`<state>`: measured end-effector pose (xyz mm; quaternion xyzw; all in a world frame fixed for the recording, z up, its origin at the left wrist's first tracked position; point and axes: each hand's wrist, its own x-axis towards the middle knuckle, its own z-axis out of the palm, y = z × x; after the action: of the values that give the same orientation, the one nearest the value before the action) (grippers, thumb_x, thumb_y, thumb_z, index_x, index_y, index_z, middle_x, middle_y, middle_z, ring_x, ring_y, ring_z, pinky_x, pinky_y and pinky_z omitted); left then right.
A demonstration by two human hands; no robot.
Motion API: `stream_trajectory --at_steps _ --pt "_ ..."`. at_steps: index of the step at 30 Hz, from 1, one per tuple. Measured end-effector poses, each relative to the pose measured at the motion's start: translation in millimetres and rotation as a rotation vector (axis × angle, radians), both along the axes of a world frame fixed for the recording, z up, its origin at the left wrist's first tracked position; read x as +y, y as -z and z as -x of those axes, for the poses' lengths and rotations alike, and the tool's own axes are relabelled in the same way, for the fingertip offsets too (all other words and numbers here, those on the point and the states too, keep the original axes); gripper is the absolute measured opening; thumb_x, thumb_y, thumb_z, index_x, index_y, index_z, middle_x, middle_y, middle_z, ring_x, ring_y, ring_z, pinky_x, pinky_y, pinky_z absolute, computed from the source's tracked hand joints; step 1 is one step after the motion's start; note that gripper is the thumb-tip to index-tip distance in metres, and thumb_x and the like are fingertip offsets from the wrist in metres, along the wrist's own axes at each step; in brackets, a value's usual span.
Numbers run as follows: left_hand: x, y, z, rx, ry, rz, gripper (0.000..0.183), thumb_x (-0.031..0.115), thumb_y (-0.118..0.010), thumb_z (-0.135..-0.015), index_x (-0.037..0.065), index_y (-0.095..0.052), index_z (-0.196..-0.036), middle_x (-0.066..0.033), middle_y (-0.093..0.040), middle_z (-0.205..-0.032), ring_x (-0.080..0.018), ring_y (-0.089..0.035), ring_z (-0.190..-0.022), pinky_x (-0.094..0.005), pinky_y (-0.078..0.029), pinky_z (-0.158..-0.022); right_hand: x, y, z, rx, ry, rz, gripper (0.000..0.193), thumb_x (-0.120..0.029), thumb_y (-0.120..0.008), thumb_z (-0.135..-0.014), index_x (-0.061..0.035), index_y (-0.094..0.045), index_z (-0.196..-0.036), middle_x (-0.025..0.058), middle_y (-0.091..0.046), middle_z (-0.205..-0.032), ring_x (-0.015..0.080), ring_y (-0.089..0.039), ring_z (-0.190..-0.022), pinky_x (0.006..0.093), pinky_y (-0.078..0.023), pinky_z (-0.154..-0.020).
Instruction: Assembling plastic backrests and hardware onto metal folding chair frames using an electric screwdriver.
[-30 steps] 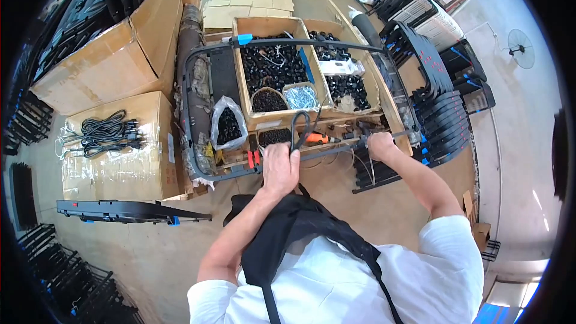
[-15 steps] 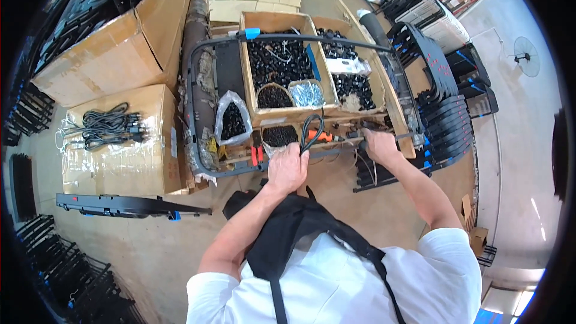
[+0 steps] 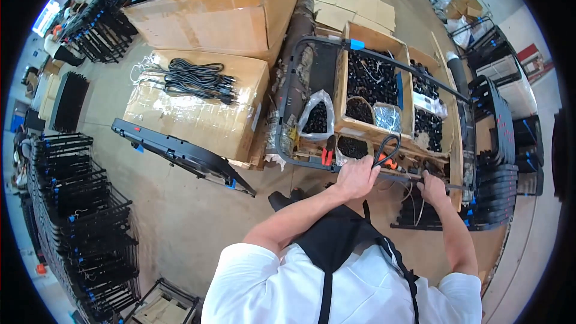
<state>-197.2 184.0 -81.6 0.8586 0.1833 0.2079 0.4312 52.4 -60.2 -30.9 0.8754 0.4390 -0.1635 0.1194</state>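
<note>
Left hand [image 3: 358, 178]: positioned at the near rail of the frame [image 3: 391, 60], back upward, forearm entering from the lower left. Fingers are curled firmly around the base of a black cable loop [image 3: 398, 143]; whether they also bear on the rail cannot be determined.

Cable loop: projects from the thumb side of the left hand, directed away from the body and slightly to the right. Its long axis crosses the near rail. The left hand is the nearer hand; the right hand [image 3: 432, 188] is apart from the loop, to its right and slightly closer to the body.

Right hand: located at the right part of the near rail, arm extended forward, elbow bent outward. Fingers are bent inward; the contents of the grasp are hidden, and the degree of closure cannot be told.

Frame: dark tube with rounded corners, lying over the table [image 3: 455, 159], long axis left to right. Inside its outline, near side: red-handled pliers [image 3: 327, 155] left of the left hand, and an orange tool [image 3: 390, 162] just beyond that hand.

Farther: a clear bag [image 3: 327, 105] and a wooden box [image 3: 366, 129], both holding black parts. To the left, coiled cables [image 3: 198, 81] rest on a carton [image 3: 198, 129].

Beyond: a larger carton [image 3: 198, 21] of black parts.
</note>
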Motion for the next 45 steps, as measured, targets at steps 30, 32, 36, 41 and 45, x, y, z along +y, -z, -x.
stream_trajectory --at_steps 30,32,36,41,45 --pt "19.4 -75.4 29.7 0.096 0.245 1.460 0.040 0.041 -0.045 -0.113 0.005 -0.052 -0.097 -0.0040 -0.056 -0.076 -0.0152 -0.054 -0.055 -0.0323 -0.053 -0.046 259.4 19.6 -25.7 1.130 1.397 -1.418 0.022 -0.019 -0.044 -0.110 -0.0071 -0.052 -0.093 -0.0036 -0.033 -0.058 0.0112 -0.027 -0.043 0.0299 -0.025 -0.041" --pt "18.2 -93.6 43.2 0.064 0.194 1.496 0.039 0.038 -0.044 -0.112 0.003 -0.051 -0.096 -0.0053 -0.053 -0.073 -0.0160 -0.053 -0.054 -0.0325 -0.052 -0.046 262.2 24.8 -26.3 1.097 1.394 -1.417 0.021 -0.017 -0.044 -0.109 -0.0056 -0.052 -0.094 -0.0030 -0.034 -0.059 0.0111 -0.028 -0.043 0.0298 -0.025 -0.041" --pt "14.1 -91.3 55.9 0.086 0.260 1.491 0.036 0.037 -0.044 -0.112 0.004 -0.050 -0.099 -0.0044 -0.051 -0.070 -0.0155 -0.053 -0.054 -0.0338 -0.051 -0.046 264.1 33.5 -43.7 1.070 1.373 -1.454 0.018 -0.017 -0.048 -0.108 -0.0031 -0.057 -0.101 0.0002 -0.043 -0.064 0.0129 -0.035 -0.046 0.0312 -0.026 -0.041" --pt "-5.8 -106.0 71.8 0.045 0.138 1.526 0.032 0.034 -0.044 -0.113 0.006 -0.051 -0.100 -0.0042 -0.052 -0.070 -0.0144 -0.053 -0.056 -0.0347 -0.053 -0.051 244.8 39.1 -83.5 1.283 1.262 -1.521 0.015 -0.015 -0.051 -0.103 -0.0112 -0.054 -0.089 0.0011 -0.048 -0.068 0.0159 -0.037 -0.045 0.0331 -0.026 -0.040" --pt "-17.4 -110.5 95.3 0.043 0.091 1.401 0.033 0.035 -0.045 -0.113 0.005 -0.052 -0.101 -0.0046 -0.055 -0.071 -0.0145 -0.056 -0.060 -0.0357 -0.054 -0.062 272.6 6.7 -53.1 1.099 1.265 -1.580 0.009 -0.010 -0.057 -0.096 -0.0075 -0.060 -0.089 -0.0014 -0.043 -0.063 0.0131 -0.034 -0.044 0.0312 -0.026 -0.040"
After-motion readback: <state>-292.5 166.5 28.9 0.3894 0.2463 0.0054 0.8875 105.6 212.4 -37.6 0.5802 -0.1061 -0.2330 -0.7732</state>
